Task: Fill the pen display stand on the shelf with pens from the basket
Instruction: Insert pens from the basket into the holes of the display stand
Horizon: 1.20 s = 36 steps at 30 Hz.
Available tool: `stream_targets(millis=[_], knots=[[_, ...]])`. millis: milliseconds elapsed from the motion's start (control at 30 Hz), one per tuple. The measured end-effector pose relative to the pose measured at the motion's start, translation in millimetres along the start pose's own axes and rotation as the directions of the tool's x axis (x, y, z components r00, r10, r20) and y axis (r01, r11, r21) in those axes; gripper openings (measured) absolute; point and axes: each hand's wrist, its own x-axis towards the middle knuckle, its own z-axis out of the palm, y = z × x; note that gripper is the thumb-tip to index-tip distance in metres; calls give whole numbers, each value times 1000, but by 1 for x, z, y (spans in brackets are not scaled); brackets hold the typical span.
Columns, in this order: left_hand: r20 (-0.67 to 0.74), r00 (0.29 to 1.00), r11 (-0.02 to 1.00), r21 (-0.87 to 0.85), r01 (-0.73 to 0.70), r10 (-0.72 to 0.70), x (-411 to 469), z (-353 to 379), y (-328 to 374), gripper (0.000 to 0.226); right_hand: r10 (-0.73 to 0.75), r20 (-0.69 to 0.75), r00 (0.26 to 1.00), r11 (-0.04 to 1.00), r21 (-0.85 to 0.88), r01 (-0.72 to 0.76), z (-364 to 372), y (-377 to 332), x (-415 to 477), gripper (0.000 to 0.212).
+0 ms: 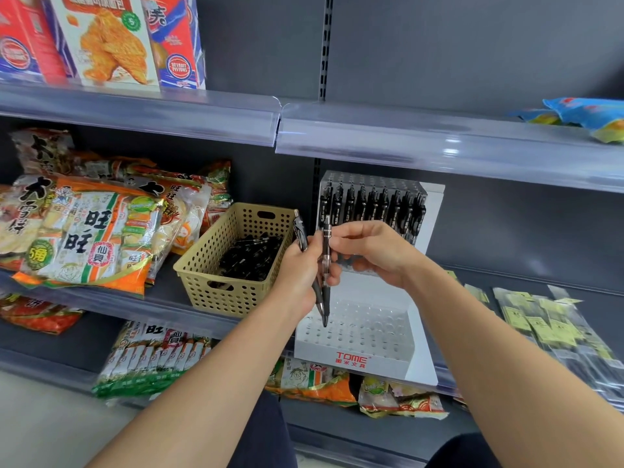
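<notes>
A white tiered pen display stand (354, 361) sits on the middle shelf; its back row holds several black pens (371, 204) and its front holes are bare. Left of it stands a tan perforated basket (216, 255) with several black pens (251, 256) inside. My left hand (300, 268) grips two black pens, one (300, 233) sticking up past the thumb. My right hand (371, 251) pinches the upper part of the other pen (326, 275), which hangs upright with its tip just above the stand's front-left holes.
Snack bags (91, 231) are piled on the shelf left of the basket, and clear packets (553, 329) lie to the right of the stand. Boxes (108, 38) stand on the upper shelf, whose rail (439, 143) overhangs the stand. More snacks (152, 359) fill the lower shelf.
</notes>
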Motion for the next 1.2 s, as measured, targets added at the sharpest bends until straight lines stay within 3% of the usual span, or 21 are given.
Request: stream_targets(millis=[267, 533, 633, 767, 933, 1200], knots=[[0, 1000, 994, 102, -24, 24, 1, 1, -5, 28, -88, -202, 975, 996, 3, 91, 2, -7, 0, 14], [-5, 998, 994, 91, -61, 61, -3, 6, -3, 25, -166, -266, 950, 967, -234, 103, 4, -15, -6, 17], [-34, 998, 991, 123, -53, 57, -1, 4, -6, 20, -271, -389, 880, 935, -324, 144, 2, -22, -5, 20], [-75, 995, 977, 206, -48, 65, 2, -1, -11, 16, -418, -548, 724, 881, -441, 175, -6, -33, 1, 25], [-85, 995, 963, 269, -27, 52, -1, -3, -11, 21, -551, -571, 608, 775, -621, 119, -5, -39, 1, 26], [-47, 999, 969, 248, 24, -12, 0, -8, -8, 23, -603, -526, 601, 686, -725, 54, -2, -28, 4, 22]])
